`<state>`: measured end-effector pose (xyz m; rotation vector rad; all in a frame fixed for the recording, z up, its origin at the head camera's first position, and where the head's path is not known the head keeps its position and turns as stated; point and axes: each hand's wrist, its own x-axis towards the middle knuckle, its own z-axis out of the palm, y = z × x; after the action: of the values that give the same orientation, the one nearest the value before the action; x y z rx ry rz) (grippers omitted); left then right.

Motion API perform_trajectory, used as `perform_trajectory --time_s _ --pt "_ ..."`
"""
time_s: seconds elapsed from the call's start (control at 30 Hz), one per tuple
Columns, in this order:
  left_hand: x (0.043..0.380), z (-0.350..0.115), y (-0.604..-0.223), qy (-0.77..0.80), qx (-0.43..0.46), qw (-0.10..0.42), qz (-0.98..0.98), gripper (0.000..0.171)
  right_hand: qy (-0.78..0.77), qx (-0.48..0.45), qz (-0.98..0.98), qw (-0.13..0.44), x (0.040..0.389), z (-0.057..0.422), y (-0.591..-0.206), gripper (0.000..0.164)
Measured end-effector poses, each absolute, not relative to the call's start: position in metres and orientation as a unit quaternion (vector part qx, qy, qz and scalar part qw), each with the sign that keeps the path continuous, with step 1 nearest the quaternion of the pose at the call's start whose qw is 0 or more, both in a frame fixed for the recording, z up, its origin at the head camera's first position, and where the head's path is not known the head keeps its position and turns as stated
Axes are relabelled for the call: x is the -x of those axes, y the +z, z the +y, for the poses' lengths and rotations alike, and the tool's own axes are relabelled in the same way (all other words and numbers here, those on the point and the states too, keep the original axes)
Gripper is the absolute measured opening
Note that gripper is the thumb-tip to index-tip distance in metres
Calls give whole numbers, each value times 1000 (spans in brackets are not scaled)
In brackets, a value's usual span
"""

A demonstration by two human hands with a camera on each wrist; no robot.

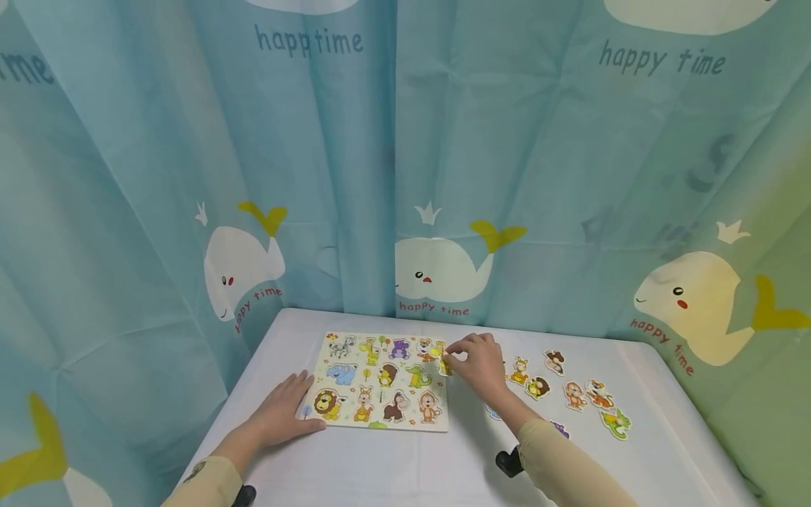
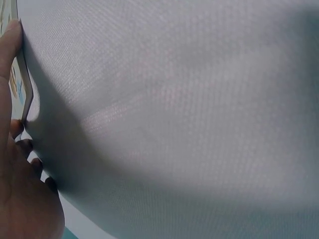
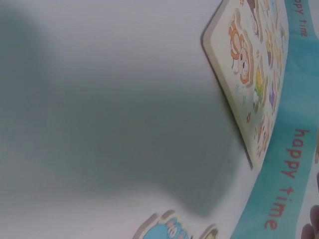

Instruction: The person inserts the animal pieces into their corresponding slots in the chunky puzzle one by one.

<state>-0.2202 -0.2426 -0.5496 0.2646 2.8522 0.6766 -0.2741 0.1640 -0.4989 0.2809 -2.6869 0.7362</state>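
Observation:
In the head view a pale puzzle board with animal pictures lies flat on the table. My left hand rests at its near left corner, thumb along the front edge and fingers at the left side. With thumb and fingertips, my right hand pinches a yellow giraffe piece, tilted up over the board's right edge near the far corner. The left wrist view shows the left hand touching the board's rim. Only fingertips of the right hand enter the right wrist view.
Right of the board lie several loose animal pieces, among them a crocodile, a tiger, a monkey, a hedgehog and a kangaroo. A blue piece is partly seen. A whale-print curtain hangs behind the table.

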Motion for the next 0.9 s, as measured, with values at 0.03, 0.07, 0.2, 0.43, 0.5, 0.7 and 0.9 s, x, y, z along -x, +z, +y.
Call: perform_trajectory --time_s 0.03,0.07,0.2,0.43,0.5,0.7,0.9 --pt "220 -242 -550 228 -90 98 964 115 261 -100 -946 167 276 161 -499 11" --pt "220 -242 -549 230 -91 97 964 114 261 -99 -946 165 278 159 -499 11" --pt "219 -243 -548 228 -94 92 965 113 257 -98 -949 156 285 148 -499 11" --pt "219 -241 -548 228 -99 92 964 114 251 -101 -951 148 298 130 -501 12" --pt "220 -241 -548 228 -99 93 964 114 253 -103 -951 146 301 123 -501 12" --pt "219 -241 -548 228 -95 97 964 113 260 -108 -949 143 308 104 -504 12" --pt "218 -241 -545 230 -95 99 963 112 267 -100 -948 138 312 86 -509 11"
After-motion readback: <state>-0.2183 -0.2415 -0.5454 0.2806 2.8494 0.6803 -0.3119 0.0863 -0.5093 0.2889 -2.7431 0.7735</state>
